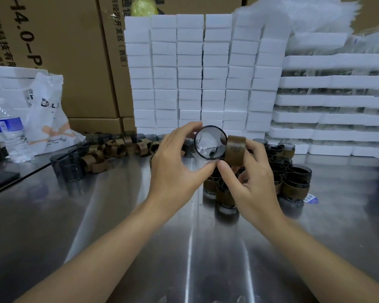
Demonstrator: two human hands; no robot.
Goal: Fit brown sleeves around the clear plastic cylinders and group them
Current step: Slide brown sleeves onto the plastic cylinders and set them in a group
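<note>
My left hand [175, 162] grips a clear plastic cylinder [209, 142] by its rim, with its open end tilted toward me. My right hand [247, 180] holds a brown sleeve [235, 149] right beside the cylinder, touching its right side. Both are held above the steel table [118, 215]. Below and to the right stands a cluster of sleeved cylinders [293, 178]. A loose pile of brown sleeves [116, 149] lies at the back left, with bare cylinders [69, 167] stacked near it.
A wall of white foam blocks [201, 73] and foam trays [333, 101] rises behind the work area. Cardboard boxes [59, 51] stand at the back left. A water bottle [10, 132] and a white plastic bag [48, 114] sit at the left edge.
</note>
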